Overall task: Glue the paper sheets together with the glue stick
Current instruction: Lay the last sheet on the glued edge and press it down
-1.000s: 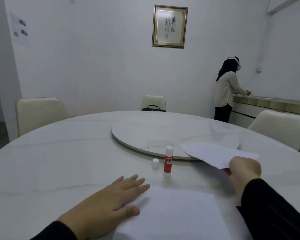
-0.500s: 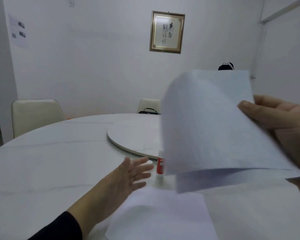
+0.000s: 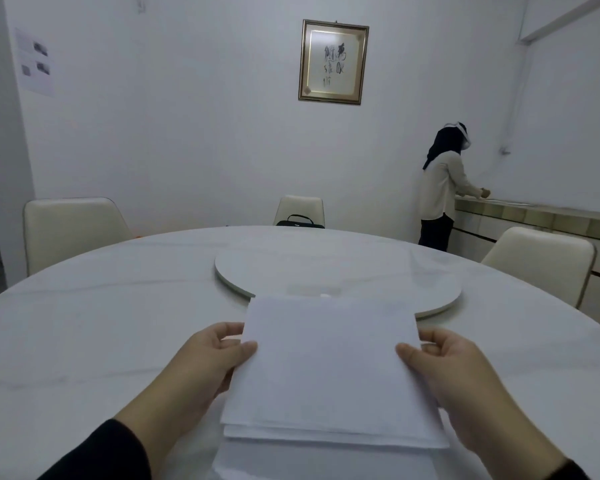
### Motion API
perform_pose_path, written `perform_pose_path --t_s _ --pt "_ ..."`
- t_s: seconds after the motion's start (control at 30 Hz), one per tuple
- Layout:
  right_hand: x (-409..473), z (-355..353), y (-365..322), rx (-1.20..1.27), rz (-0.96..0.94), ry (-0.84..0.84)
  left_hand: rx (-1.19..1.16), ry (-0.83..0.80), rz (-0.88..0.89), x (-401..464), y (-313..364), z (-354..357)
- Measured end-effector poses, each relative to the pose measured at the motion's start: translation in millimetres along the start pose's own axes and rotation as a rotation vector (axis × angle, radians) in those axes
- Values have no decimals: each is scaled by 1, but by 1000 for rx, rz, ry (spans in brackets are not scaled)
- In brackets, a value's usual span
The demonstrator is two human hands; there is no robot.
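A white paper sheet (image 3: 326,368) is held level just above the table, gripped on both side edges. My left hand (image 3: 205,362) pinches its left edge, thumb on top. My right hand (image 3: 454,372) pinches its right edge the same way. Below it lies a second white sheet (image 3: 323,459) flat on the table, only its near part showing. Only the white top of the glue stick (image 3: 324,295) peeks over the held sheet's far edge; its loose cap is hidden.
The round white marble table (image 3: 84,341) carries a raised turntable (image 3: 326,271) just beyond the paper. Cream chairs stand at left (image 3: 70,230), far side (image 3: 300,209) and right (image 3: 537,258). A person (image 3: 440,188) stands at a counter far right.
The sheet my right hand swung up in the air has come down in front of me. My left hand left the table and took its left edge, so both hands hold it.
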State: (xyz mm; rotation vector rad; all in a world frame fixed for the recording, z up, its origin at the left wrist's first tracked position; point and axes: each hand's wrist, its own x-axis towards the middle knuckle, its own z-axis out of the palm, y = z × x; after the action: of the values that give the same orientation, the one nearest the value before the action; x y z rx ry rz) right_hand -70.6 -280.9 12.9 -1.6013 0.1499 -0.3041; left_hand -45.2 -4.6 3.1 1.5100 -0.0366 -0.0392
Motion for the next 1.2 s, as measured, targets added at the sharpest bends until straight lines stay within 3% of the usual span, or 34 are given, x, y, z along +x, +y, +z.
perform_pose_path --t_s 0.27,0.43,1.03,1.2 --pt "1 5 18 -313 124 -39 353 103 -7 1 -14 2" --pt "-2 4 20 -430 147 -75 480 80 -6 -3 -11 2" --pt "-13 -17 10 -621 200 -247 631 -122 9 -6 -9 -9" --pt "-14 -17 10 -647 160 -250 692 -75 24 -2 -15 -11"
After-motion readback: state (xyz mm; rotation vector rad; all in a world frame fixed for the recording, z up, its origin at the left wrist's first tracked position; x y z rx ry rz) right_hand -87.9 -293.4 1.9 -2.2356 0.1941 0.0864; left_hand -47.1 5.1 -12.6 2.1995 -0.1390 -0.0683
